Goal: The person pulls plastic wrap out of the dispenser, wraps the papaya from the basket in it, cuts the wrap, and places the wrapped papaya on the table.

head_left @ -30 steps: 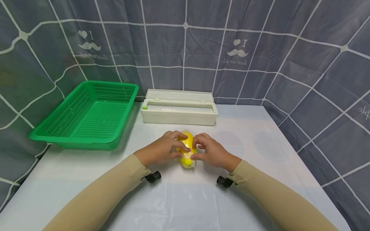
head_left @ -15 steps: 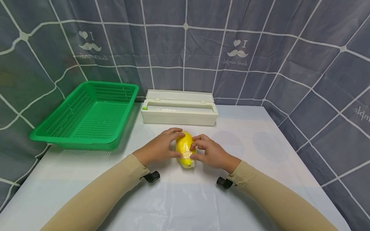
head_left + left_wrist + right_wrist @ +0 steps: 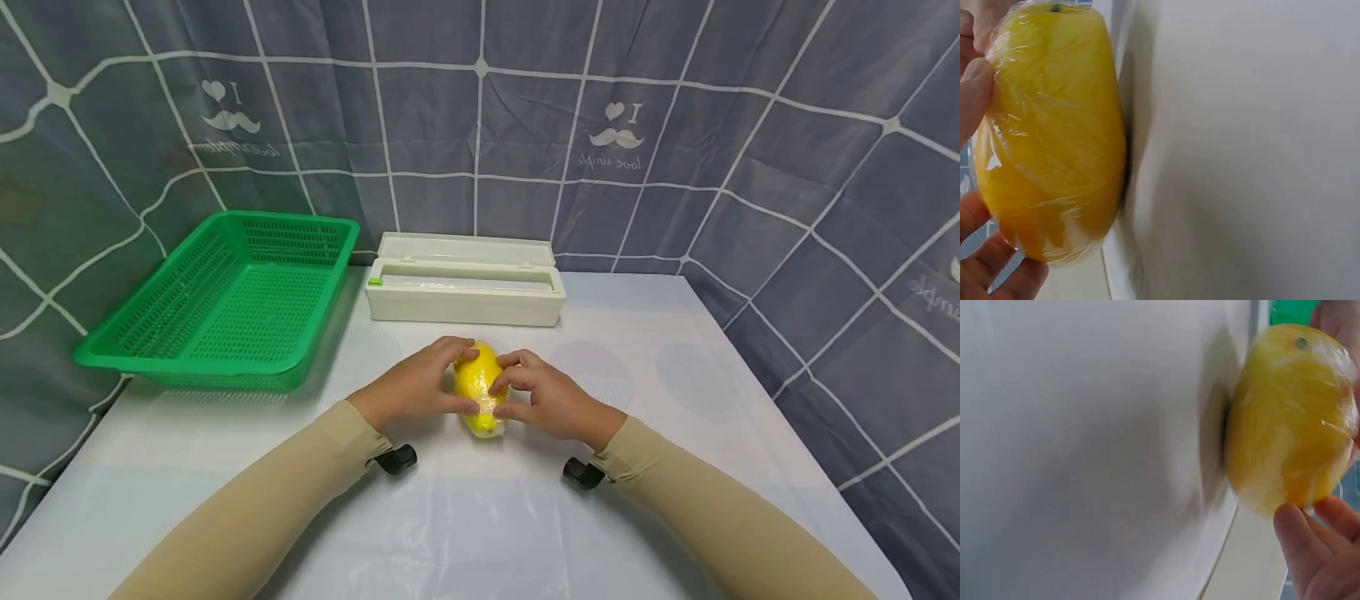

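A yellow oval fruit (image 3: 475, 379) in clear cling film lies on the table in the head view. Its small stem mark shows in the left wrist view on the wrapped fruit (image 3: 1054, 125). My left hand (image 3: 412, 382) holds the left side, thumb near and fingers round the far end. On the opposite side my right hand (image 3: 557, 397) grips with bent fingers and thumb. Fingertips touch the far end of the fruit (image 3: 1285, 419) in the right wrist view. Creases in the film catch the light. The underside is hidden.
Behind the hands stands a white cling-film box (image 3: 465, 307) with its lid raised and a roll inside. A green plastic basket (image 3: 315, 333) is at the left. Grey checked curtains (image 3: 525, 117) enclose the back and sides of the white table (image 3: 480, 525).
The left fingers have moved off the top of the fruit to its left side, so more yellow shows. The fruit has shifted slightly left. The right hand stays nearly in place.
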### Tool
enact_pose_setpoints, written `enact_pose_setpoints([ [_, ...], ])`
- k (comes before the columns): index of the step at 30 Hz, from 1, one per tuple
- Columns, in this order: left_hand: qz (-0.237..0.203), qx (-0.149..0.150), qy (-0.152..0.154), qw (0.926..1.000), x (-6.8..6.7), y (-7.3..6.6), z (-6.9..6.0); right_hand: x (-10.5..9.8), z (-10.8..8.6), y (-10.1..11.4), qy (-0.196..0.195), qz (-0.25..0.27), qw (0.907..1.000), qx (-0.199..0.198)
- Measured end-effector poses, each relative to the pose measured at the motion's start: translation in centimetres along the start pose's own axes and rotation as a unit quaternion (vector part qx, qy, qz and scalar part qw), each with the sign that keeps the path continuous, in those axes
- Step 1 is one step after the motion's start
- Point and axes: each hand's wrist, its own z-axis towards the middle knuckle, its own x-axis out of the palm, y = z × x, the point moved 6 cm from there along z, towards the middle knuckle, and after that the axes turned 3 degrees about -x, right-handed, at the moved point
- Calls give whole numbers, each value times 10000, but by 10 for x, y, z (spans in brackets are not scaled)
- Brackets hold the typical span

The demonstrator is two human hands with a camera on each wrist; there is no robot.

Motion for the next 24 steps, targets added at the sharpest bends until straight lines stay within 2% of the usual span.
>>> enact_pose_setpoints([
  [6, -254, -14, -6, 9997, 1, 1, 0, -1, -1, 0, 133, -71, 9999, -66],
  [14, -457, 5, -54, 9989, 7, 0, 1, 0, 0, -5, -34, -103, 9999, -10],
  [19, -350, -83, -63, 9993, 7, -1, 1, 1, 2, -5, -156, 49, 9998, 128],
  [24, -480, -69, -58, 9988, 8, 0, 1, 2, 3, -7, -229, 325, 9989, 229],
])
